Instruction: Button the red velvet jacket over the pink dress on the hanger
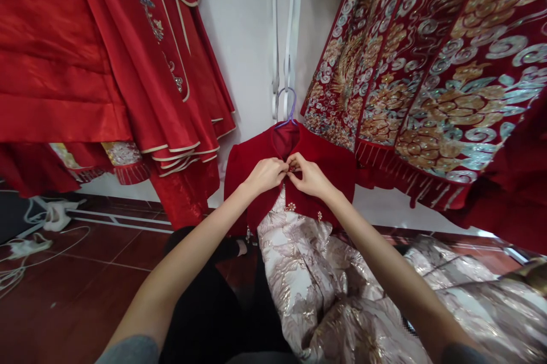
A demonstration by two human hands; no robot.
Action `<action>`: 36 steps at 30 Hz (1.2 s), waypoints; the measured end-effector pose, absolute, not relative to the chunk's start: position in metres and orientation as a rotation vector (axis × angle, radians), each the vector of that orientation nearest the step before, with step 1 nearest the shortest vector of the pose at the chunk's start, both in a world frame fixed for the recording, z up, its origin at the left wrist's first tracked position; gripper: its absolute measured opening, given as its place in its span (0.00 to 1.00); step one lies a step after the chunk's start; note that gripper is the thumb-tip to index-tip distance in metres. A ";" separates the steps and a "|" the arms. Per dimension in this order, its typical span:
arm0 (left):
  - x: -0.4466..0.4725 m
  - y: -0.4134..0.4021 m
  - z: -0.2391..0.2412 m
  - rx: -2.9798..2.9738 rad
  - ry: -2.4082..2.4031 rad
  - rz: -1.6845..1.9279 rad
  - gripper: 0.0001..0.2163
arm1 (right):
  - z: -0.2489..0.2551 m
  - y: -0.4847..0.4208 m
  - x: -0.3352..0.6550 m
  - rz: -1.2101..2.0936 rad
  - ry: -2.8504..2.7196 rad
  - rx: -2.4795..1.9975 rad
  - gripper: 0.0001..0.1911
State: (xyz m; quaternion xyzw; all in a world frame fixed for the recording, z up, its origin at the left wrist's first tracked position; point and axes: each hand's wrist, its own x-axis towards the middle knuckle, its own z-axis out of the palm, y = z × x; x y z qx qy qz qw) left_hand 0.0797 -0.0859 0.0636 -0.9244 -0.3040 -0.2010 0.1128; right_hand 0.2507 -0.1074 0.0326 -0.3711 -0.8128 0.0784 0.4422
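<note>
A short dark red velvet jacket [245, 164] hangs on a purple hanger [293, 105] in front of me. At its front opening, just below the collar, my left hand [268, 174] pinches one front edge with fingers closed. Facing it, my right hand [311, 177] has thumb and finger closed on the other edge. Between the fingertips a small ornate button [293, 168] partly shows; fingers cover most of the fastening. Lower on the front, a jewelled ornament [291, 207] is visible. Beneath the jacket, a shiny pale pink and silver brocade garment [294, 273] spreads down over my lap.
Red satin garments [141, 56] hang at the left. An embroidered red skirt [427, 79] with a beaded fringe hangs at the right. White straps [280, 22] run down the wall. White cables [17, 273] and a white rack bar [123, 224] lie low at left over the tiled floor.
</note>
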 end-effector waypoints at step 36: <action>0.058 -0.138 -0.036 -2.394 -1.503 -2.760 0.16 | 0.013 -0.187 0.275 0.572 -1.618 -0.966 0.14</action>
